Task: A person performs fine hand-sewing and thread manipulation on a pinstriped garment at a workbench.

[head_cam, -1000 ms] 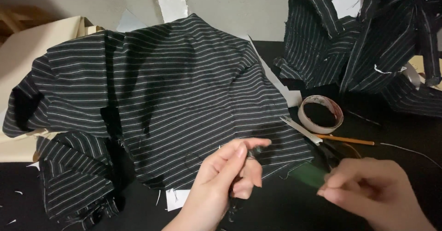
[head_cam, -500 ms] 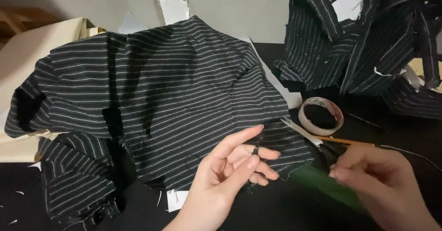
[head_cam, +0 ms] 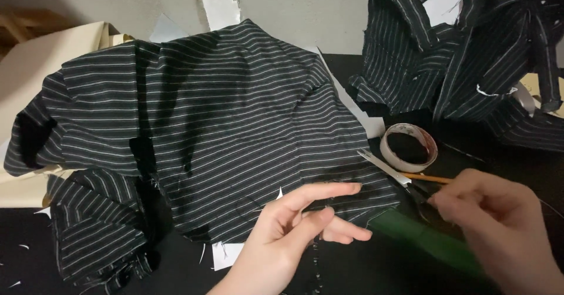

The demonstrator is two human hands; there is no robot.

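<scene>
1. Striped black fabric (head_cam: 217, 124), largest piece, spread across the centre and left of the frame, thin white lines running over it, lower edge frayed and lying on the dark desk (head_cam: 35, 254).
2. Second heap of the same striped cloth (head_cam: 464, 66), bunched up in the upper right corner, well apart from the hands.
3. Cream sheets of pattern paper (head_cam: 41, 66) at the upper left, partly under the spread fabric; white paper scraps (head_cam: 226, 254) peeking out beneath its lower edge.
4. Right hand (head_cam: 505, 224) at the lower right, blurred, fingers drawn together in a pinch near the scissors; what sits between the fingertips cannot be told.
5. Left hand (head_cam: 294, 230) at bottom centre, palm turned up, index finger stretched out over the fabric's hem, other fingers curled loosely; seemingly a fine dark thread running down from the fingers, grip unclear.
6. Green strip (head_cam: 429, 242), long and flat, slanting across the lower right between the two hands, partly beneath the right hand.
7. Roll of tape (head_cam: 408, 147) right of centre, lying flat on the desk, just beside the fabric's edge.
8. Scissors (head_cam: 385, 168) below the tape roll, pale blade pointing to the upper left, orange handle part toward the right hand.
</scene>
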